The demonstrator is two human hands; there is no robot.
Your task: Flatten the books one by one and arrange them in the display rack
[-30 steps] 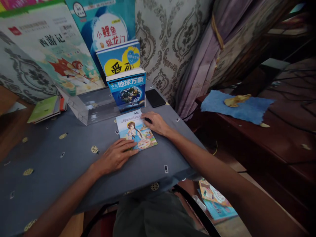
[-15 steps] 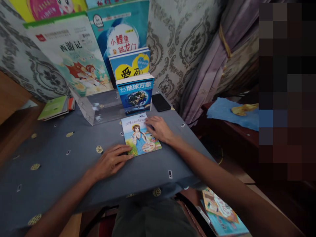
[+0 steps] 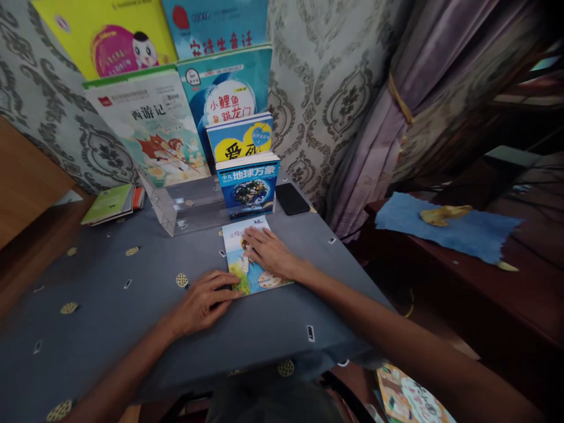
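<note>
A thin picture book (image 3: pixel 256 278) lies flat on the grey patterned tablecloth (image 3: pixel 145 305), its cover showing a girl in blue overalls. My right hand (image 3: pixel 269 251) rests palm down across the upper middle of the cover, fingers stretched out. At the book's lower left corner, the fingertips of my left hand (image 3: pixel 210 298) touch the edge, with the rest of that hand on the cloth. Just behind the book stands a clear display rack (image 3: pixel 165 214). A blue book with an Earth picture (image 3: pixel 249 191) is in its front tier.
Taller children's books (image 3: pixel 167 135) fill the rack's rear tiers. A black phone (image 3: pixel 292 198) lies right of the rack, and a small stack of books (image 3: pixel 112 204) at the left. A blue cloth (image 3: pixel 449 226) is on a dark red surface at right. More books (image 3: pixel 409 393) lie low at the right.
My right hand has slid left from the book's right edge onto the middle of its cover. My left hand stays at the lower left corner. The view has shifted upward.
</note>
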